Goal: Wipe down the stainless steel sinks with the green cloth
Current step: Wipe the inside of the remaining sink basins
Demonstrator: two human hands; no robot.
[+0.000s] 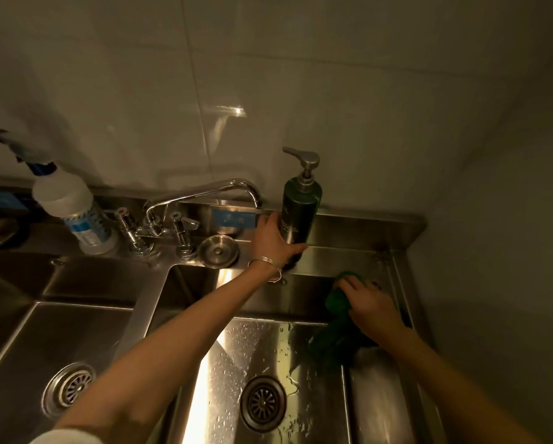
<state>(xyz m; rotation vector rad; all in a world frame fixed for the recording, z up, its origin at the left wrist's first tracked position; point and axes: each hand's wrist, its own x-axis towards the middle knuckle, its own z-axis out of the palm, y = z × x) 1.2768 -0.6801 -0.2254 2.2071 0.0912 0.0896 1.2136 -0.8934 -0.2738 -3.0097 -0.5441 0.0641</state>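
Observation:
Two stainless steel sinks lie below me: the right sink [300, 302], wet with droplets, and the left sink [76, 283]. My right hand [371, 307] grips the green cloth [337, 301] against the back right corner of the right sink, at its upper wall and ledge. Part of the cloth hangs down into the basin. My left hand [273, 240] holds the dark pump soap bottle [299, 213] near its base on the back ledge, tilted slightly.
A chrome tap [201, 193] with two handles stands between the sinks. A white spray bottle [72, 206] stands on the ledge at left. A round steel plug [218, 251] lies beside the tap. Tiled walls close in behind and to the right. Each basin has a drain strainer.

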